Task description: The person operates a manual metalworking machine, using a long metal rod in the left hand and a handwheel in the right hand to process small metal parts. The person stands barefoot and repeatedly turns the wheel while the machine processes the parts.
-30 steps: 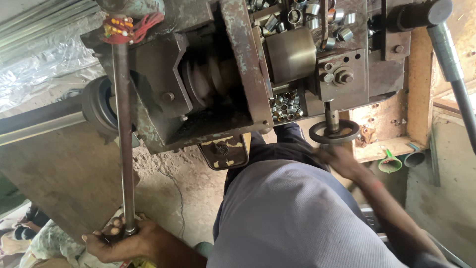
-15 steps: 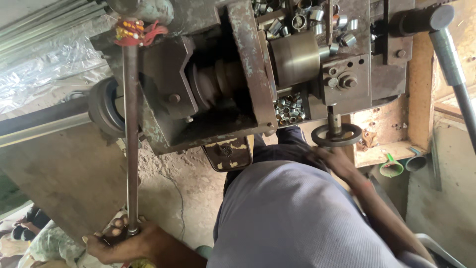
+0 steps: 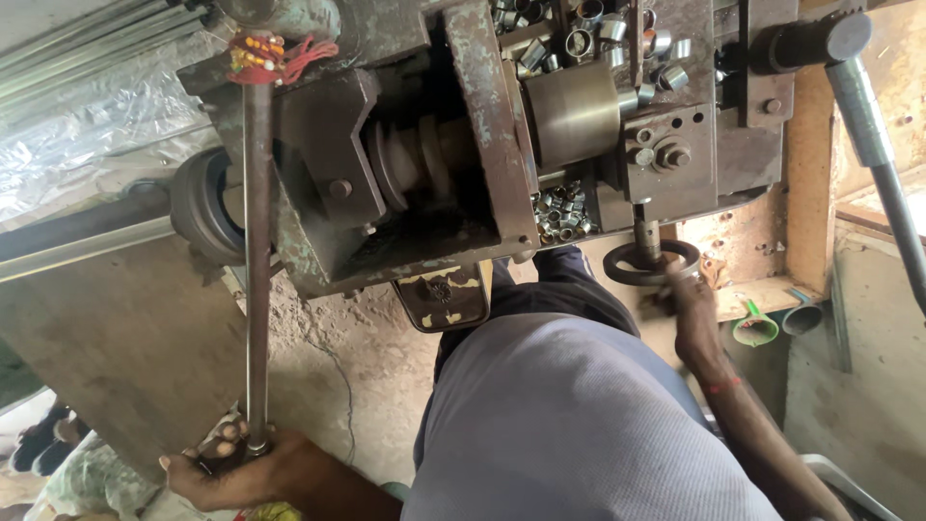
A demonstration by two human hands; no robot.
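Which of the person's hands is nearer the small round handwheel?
Right. The right hand grips the handwheel; the left hand is far off, holding the long lever.

Light: soft daylight, brightest at upper left | Glare: sheen on the plastic sheet point(image 3: 87, 135), pale wash on the wooden panel point(image 3: 810, 174) | Shadow: deep in the machine point(image 3: 424, 183) recess and beneath its body | Focus: mostly sharp, slight blur at the bottom-left corner | Distortion: wide-angle bending at the edges
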